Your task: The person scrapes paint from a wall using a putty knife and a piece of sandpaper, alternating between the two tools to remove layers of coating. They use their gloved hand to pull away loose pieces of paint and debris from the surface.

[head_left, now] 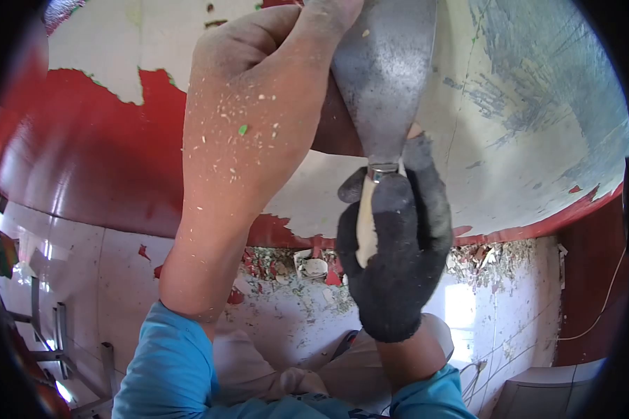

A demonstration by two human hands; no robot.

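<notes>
My right hand (398, 244), in a black-and-grey work glove, is wrapped round the pale handle of a scraper (391, 77). The scraper's wide metal blade points up and runs out of the top of the view. My left hand (258, 105) is bare and dusted with pale chips and one green flake. Its fingers are curled and its thumb lies beside the blade; the fingertips are hidden, so what they pinch cannot be made out. Behind both hands curves a large surface (503, 153), part red paint, part bare cream with grey scrape marks.
Paint chips and debris (314, 279) lie along the foot of the curved surface on the pale tiled floor (119, 279). Metal bars (59, 335) stand at the left. A thin cable (608, 293) and a grey box (552, 391) are at the right.
</notes>
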